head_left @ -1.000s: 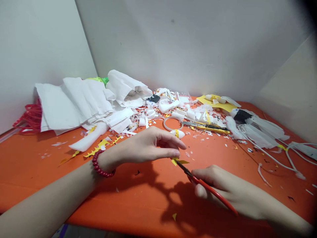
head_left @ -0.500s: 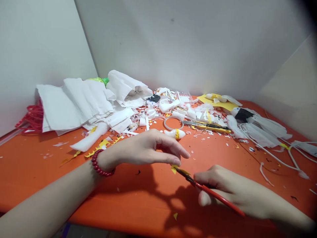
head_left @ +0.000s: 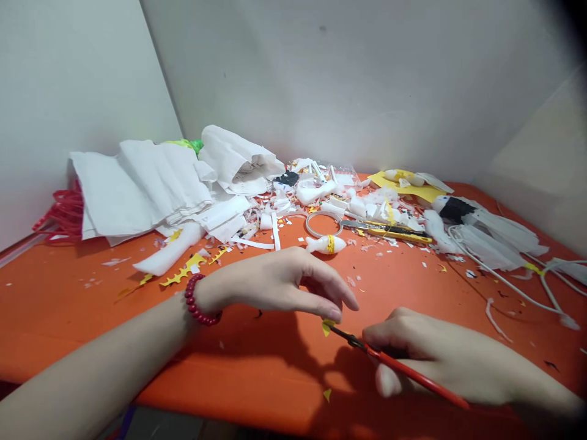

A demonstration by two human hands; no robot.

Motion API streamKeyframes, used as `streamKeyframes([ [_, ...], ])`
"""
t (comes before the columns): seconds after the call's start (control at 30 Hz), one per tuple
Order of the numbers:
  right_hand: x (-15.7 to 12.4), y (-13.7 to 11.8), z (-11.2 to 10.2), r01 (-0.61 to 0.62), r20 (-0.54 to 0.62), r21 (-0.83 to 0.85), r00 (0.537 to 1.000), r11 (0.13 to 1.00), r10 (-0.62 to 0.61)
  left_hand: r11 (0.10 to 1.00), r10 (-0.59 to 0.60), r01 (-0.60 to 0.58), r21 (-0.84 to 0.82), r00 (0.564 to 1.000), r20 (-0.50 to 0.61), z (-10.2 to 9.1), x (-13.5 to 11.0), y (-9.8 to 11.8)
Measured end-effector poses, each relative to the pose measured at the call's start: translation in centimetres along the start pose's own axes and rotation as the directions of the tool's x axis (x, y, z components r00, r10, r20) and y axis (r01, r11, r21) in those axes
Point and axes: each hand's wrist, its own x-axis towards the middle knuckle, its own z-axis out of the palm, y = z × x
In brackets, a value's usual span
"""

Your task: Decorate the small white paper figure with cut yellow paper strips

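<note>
My left hand [head_left: 284, 282], with a red bead bracelet [head_left: 198, 304] on the wrist, pinches a small yellow paper scrap [head_left: 327, 324] between thumb and fingers just above the orange table [head_left: 68, 318]. My right hand [head_left: 431, 357] grips red-handled scissors [head_left: 394, 362]. Their blades point left and meet the scrap. Both hands are near the table's front edge.
Crumpled white paper [head_left: 151, 183] lies at the back left beside red cord [head_left: 59, 214]. White and yellow scraps, a tape ring [head_left: 321, 223], a yellow utility knife [head_left: 389, 231] and a small white figure with a yellow band [head_left: 326, 244] litter the middle. White fabric pieces with strings [head_left: 495, 238] lie right.
Both hands have drifted down and slightly right toward the front edge, still holding the scrap and scissors. The view has shifted a little.
</note>
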Motion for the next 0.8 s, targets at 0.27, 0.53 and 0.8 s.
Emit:
streamKeyframes([
  [0.27,0.23,0.21,0.04,0.062,0.042,-0.007,0.997,0.998,-0.062,0.996,-0.052,0.059,-0.059,0.992,0.115,0.21,0.51,-0.08],
  [0.53,0.18,0.23,-0.02,0.092,0.044,-0.006,0.995,0.996,-0.092,0.987,-0.1,0.118,-0.112,0.984,0.15,0.37,0.74,-0.14],
  [0.8,0.17,0.19,-0.02,0.045,0.058,-0.045,0.997,0.998,-0.043,0.983,-0.111,0.135,-0.124,0.977,0.181,0.67,0.96,0.08],
])
